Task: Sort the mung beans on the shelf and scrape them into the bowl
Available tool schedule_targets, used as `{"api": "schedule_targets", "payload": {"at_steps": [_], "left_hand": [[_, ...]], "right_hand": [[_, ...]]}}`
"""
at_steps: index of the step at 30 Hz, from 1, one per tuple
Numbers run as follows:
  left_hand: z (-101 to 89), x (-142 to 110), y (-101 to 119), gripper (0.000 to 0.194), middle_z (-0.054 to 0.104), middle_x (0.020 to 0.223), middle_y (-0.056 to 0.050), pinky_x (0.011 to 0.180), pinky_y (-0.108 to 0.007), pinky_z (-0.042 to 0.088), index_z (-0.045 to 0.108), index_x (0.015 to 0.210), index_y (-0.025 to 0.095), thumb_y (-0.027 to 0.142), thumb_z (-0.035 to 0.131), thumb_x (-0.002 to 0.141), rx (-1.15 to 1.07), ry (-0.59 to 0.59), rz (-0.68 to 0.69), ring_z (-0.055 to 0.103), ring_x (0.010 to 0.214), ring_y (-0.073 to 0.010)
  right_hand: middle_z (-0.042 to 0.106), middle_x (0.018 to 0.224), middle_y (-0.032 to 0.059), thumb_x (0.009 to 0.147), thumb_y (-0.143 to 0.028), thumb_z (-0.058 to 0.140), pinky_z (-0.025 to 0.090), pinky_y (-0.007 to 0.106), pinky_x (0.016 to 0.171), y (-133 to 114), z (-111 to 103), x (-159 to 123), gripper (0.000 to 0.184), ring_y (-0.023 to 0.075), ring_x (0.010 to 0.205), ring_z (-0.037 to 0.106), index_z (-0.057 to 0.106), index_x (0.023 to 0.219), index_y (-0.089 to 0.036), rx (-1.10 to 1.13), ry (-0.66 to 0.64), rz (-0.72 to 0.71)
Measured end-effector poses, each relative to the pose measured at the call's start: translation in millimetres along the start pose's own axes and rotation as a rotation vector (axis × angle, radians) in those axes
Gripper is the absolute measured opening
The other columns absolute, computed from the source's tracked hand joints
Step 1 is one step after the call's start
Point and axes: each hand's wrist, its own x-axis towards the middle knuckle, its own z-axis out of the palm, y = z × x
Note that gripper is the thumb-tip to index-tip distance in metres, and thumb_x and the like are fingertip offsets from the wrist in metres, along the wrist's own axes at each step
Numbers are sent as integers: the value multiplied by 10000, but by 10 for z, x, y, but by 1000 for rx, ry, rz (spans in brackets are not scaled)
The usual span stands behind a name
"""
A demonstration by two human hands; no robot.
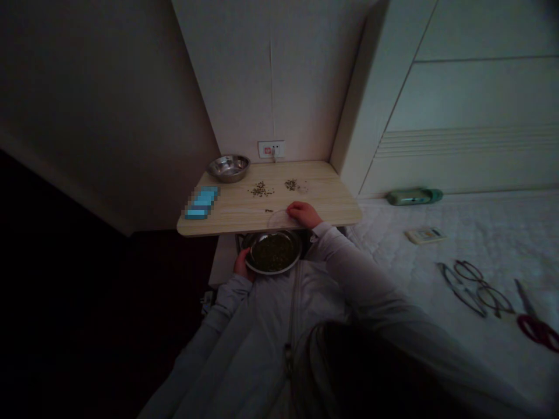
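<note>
My left hand (243, 265) grips the left rim of a shallow metal bowl (297, 259), held just below the table's front edge. Dark green, leafy-looking bits (274, 251) cover the bowl's bottom. With fingers pinched together, my right hand (305, 214) holds a thin, translucent round sheet (280, 219) at the front of the wooden tabletop (231, 212). A few dark bits (269, 210) lie just behind this sheet. Farther back are two small heaps of similar bits, a left heap (261, 190) and a right heap (290, 184). Another faint translucent round piece (303, 186) touches the right heap.
A second metal bowl (229, 169) stands at the table's back left, behind a blurred blue object (202, 202). A wall socket (271, 149) sits behind the table. On the white bedding (393, 256) at right lie a green case (414, 196), a small box (425, 235), glasses (483, 288) and red-handled scissors (536, 326).
</note>
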Motion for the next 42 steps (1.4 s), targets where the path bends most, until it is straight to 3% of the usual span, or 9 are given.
{"api": "schedule_targets", "payload": {"at_steps": [8, 14, 20, 29, 42], "left_hand": [[-47, 52, -15, 190, 649, 575, -31, 623, -258, 461, 628, 618, 130, 203, 469, 694, 8, -6, 14, 603, 591, -146], [-48, 60, -25, 196, 651, 570, -30, 618, -254, 467, 629, 605, 129, 201, 470, 694, 13, 5, 25, 601, 574, -140], [5, 0, -16, 205, 644, 553, -31, 687, -258, 468, 630, 601, 127, 190, 461, 699, 2, 17, 7, 612, 608, -145], [-21, 20, -14, 159, 648, 583, -43, 750, -289, 455, 632, 629, 132, 183, 486, 664, -19, -1, 13, 614, 766, -185], [-49, 53, -28, 186, 654, 585, -49, 728, -275, 460, 636, 629, 118, 200, 478, 682, 11, 4, 7, 616, 655, -161]], "right_hand": [[553, 538, -44, 621, -235, 493, 364, 221, 596, -20, -1, -3, 108, 86, 553, 478, 571, 639, -162, 73, 20, 19], [575, 606, -28, 662, -275, 468, 403, 249, 650, 64, 20, 107, 146, 97, 585, 513, 554, 720, -172, 122, 230, 29], [595, 641, 11, 685, -247, 446, 419, 283, 661, -42, 124, 259, 160, 132, 617, 529, 564, 752, -162, 49, 310, 123], [592, 688, 19, 705, -269, 420, 404, 296, 735, -46, 168, 224, 202, 145, 692, 522, 570, 803, -173, -22, 333, 78], [574, 617, -8, 686, -253, 453, 413, 260, 674, -53, 172, 192, 180, 120, 632, 528, 592, 766, -171, -14, 247, 49]]}}
